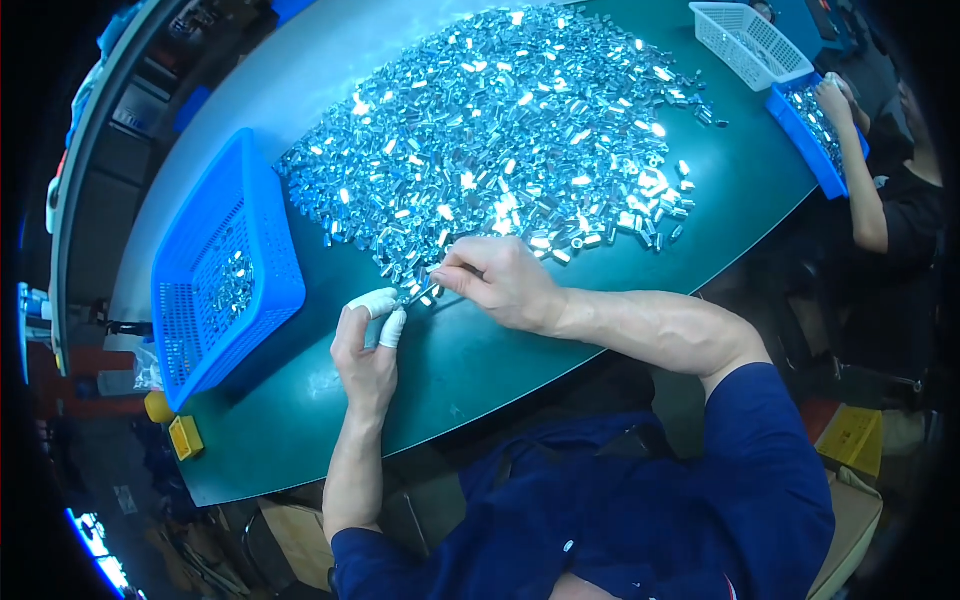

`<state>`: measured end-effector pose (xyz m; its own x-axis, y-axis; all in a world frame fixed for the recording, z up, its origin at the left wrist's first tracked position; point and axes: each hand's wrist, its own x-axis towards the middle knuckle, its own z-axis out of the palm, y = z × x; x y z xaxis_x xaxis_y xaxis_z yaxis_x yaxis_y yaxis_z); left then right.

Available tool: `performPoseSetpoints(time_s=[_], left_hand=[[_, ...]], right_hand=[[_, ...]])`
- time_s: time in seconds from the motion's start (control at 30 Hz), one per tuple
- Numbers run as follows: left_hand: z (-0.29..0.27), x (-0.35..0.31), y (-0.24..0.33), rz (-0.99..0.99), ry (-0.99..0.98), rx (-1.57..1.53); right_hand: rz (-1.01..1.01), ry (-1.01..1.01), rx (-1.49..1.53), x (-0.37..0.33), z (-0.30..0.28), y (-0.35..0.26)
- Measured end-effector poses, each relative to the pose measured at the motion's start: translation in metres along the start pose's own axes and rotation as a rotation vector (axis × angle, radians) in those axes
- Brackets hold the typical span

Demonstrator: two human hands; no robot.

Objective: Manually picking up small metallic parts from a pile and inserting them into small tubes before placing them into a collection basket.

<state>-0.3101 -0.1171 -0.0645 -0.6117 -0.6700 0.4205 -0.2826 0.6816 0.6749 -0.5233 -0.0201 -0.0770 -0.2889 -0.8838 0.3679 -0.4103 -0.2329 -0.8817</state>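
A wide heap of small shiny metal cylinders (500, 130) covers the middle of the green tabletop (460, 350). At the heap's near edge, my left hand (366, 355) is closed in a pinch, its thumb and index finger wrapped in white covers. Between those tips sits a small metal piece (402, 299), mostly hidden, likely one of the cylinders. My right hand (508, 285) pinches a thin metal tool (425, 292) whose end points at the piece. The tool's exact kind is too small to make out. Both hands are close together just above the table.
At the left stands a blue perforated basket (285, 285) holding some metal pieces. Small yellow containers (185, 438) sit at the table's left corner. Far right, a co-worker's hand (833, 100) is over a blue basket (825, 175), beside a white basket (745, 60).
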Motion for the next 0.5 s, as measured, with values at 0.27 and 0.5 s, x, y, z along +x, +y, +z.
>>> performPoseSetpoints(time_s=[0.27, 0.5], left_hand=[[-0.0031, -0.0017, 0.0006, -0.019, -0.027, -0.037], [-0.0037, -0.0035, -0.0004, 0.008, -0.043, -0.033]], right_hand=[[0.013, 0.058, 0.069, 0.0007, -0.0017, -0.0058], [-0.022, 0.029, 0.007, -0.0032, -0.0012, -0.0045]])
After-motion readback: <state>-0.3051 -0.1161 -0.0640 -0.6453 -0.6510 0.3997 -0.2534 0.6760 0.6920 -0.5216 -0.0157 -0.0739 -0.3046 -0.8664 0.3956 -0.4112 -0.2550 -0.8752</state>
